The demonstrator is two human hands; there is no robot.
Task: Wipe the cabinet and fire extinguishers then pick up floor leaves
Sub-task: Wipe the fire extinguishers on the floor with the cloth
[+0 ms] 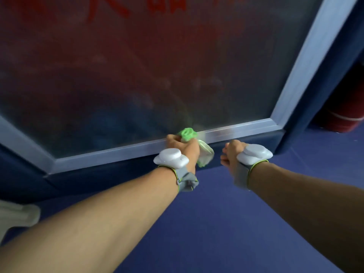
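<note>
A cabinet door with a dusty glass pane (137,66) and a pale metal frame (236,128) fills the upper view, with red lettering at its top. My left hand (181,144) grips a crumpled green-and-white cloth (189,134) and holds it against the bottom rail of the frame. My right hand (229,154) hovers just right of it with fingers curled and holds nothing. A red fire extinguisher (346,113) stands at the far right, behind the door's edge.
Blue floor (216,223) lies below the cabinet. The cabinet's dark blue base (118,174) runs under the frame. A white shoe (17,215) shows at the lower left edge. Both wrists carry white devices on grey straps.
</note>
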